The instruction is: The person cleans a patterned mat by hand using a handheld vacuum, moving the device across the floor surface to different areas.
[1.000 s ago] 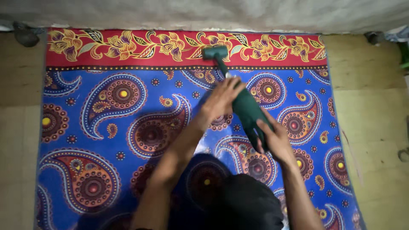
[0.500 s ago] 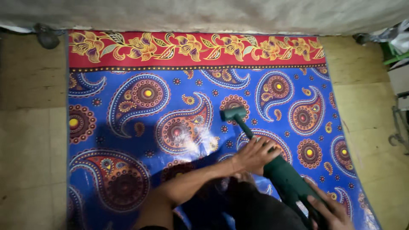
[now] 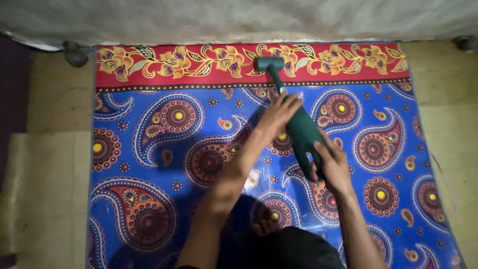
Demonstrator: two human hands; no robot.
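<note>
We look down on a pale, worn tiled floor (image 3: 45,189), matt and scuffed, that meets a rough whitish wall (image 3: 239,17) along the top. Over the floor lies a glossy mat (image 3: 149,149), smooth enough to throw back glare: a deep blue field crowded with large curled paisley drops in red, orange and yellow dots, and along its far edge a red border (image 3: 189,62) with golden flowers and leaves.

On the mat we see a dark green handheld vacuum cleaner (image 3: 303,132), hard matt plastic. Its fat tapered body narrows to a slim neck, which ends in a short crosswise nozzle head (image 3: 270,63) pressed on the red border near the wall. The body slants back from there toward the person.

Our left hand (image 3: 280,113) lies over the front of the body where it narrows, fingers wrapped down on it. Our right hand (image 3: 332,164) has its grip clamped on the rear handle. A small dark round thing (image 3: 75,54) sits at the mat's far left corner.
</note>
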